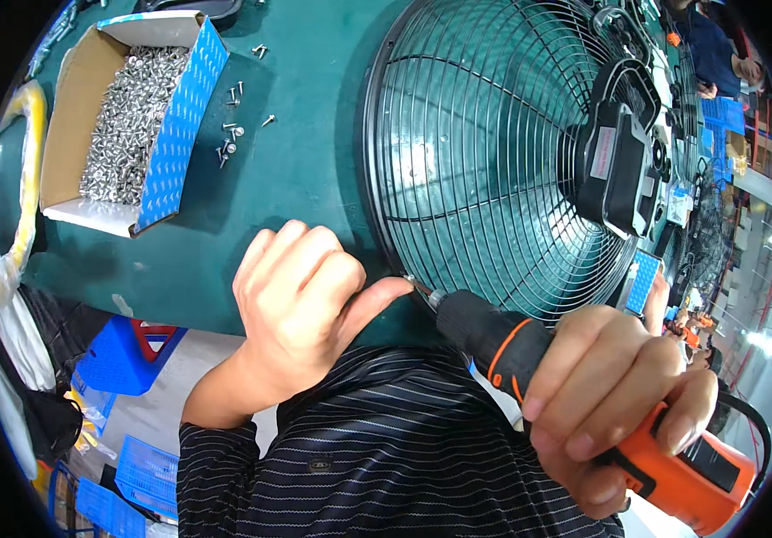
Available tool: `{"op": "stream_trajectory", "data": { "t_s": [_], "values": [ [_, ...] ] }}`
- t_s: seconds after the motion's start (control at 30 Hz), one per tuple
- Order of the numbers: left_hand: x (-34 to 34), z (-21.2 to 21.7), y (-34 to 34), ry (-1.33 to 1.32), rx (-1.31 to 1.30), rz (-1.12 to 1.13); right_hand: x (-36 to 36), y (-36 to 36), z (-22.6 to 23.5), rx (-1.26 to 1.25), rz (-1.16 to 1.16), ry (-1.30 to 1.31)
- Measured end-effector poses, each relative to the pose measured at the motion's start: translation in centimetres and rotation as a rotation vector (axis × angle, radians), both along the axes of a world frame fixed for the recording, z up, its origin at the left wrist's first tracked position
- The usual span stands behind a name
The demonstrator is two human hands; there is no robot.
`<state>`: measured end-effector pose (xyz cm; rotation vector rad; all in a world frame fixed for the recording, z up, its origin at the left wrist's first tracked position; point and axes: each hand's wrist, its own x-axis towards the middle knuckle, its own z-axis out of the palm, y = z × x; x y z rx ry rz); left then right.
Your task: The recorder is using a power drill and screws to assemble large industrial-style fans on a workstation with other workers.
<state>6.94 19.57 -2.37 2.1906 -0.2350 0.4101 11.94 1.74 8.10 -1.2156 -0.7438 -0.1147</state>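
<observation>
My right hand (614,394) is wrapped round the handle of an orange and black power screwdriver (498,341), whose bit points up and left. My left hand (301,296) is curled into a fist with its thumb stretched out. The thumb's tip meets the end of the bit at the near rim of a black wire fan guard (471,152). A small metal piece may be there, too small to make out, and what the curled fingers hold is hidden. A black motor housing (623,166) sits at the guard's centre.
An open blue and white cardboard box (181,134) full of small silver screws (135,117) stands at the left on the green table (296,170). Several loose screws (232,134) lie beside it. A yellow tube (29,179) curves at the far left. People and more fan parts are at right.
</observation>
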Motion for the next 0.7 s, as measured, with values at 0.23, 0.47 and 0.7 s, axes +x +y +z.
{"op": "stream_trajectory", "data": {
  "t_s": [0.23, 0.47, 0.7],
  "values": [
    [0.3, -0.2, 0.3, 0.033, -0.045, -0.013, 1.2, 0.2, 0.4, -0.067, 0.09, 0.048],
    [0.4, 0.0, 0.6, 0.071, -0.062, -0.026, 1.8, 0.1, 0.8, -0.156, 0.155, 0.132],
    [0.2, -0.1, 0.7, 0.079, -0.035, -0.041, 1.6, 0.3, 0.6, -0.131, 0.035, 0.242]
  ]
}}
